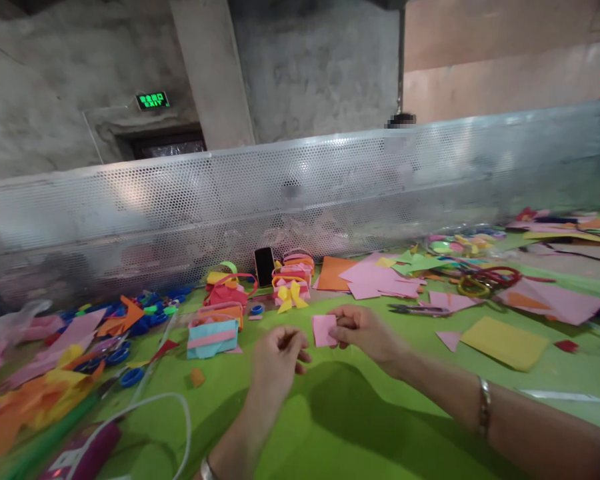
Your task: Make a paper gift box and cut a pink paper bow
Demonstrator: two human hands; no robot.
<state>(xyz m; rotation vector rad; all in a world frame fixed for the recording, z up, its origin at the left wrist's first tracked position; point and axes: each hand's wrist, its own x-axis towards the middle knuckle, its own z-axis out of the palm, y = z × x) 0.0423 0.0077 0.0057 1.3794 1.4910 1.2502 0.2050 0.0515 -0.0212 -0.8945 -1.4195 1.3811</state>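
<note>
My right hand (363,328) pinches a small pink paper piece (323,330) and holds it just above the green table cover (340,427). My left hand (277,357) hovers beside it to the left, its fingers curled into a loose pinch; whether anything is in them I cannot make out. A bracelet sits on my right wrist. Just beyond my hands stand small folded paper baskets, one with a yellow bow (291,291) and a teal and pink one (212,335).
Scissors (417,309) lie to the right of my hands. Pink sheets (377,279), a yellow sheet (505,342) and tape rolls (475,285) lie on the right. A phone (265,266) leans on the perforated metal panel (300,193). Paper scraps, blue rings and a white cable (155,407) crowd the left.
</note>
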